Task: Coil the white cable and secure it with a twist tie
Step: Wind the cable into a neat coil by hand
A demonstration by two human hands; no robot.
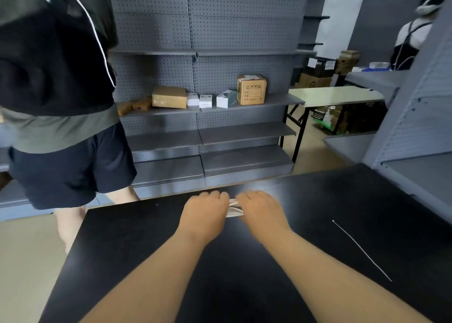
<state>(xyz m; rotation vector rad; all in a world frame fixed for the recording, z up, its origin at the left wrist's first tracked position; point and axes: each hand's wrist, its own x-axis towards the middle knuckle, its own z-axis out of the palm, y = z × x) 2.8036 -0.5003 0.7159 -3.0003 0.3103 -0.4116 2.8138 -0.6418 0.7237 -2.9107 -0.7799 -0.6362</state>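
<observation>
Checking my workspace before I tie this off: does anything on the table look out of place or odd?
Nothing stands out. The left hand and right hand grip the bundled white cable between them over the black table. The twist tie lies straight on the table to the right, apart from the hands, not yet used.

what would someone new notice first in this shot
Two bare hands meet at the far middle of the black table: the left hand and right hand hold a bunched white cable between them. A thin white strand, probably the twist tie, lies alone on the table to the right. Another person stands at the far left, beside grey shelves holding a cardboard box.
</observation>
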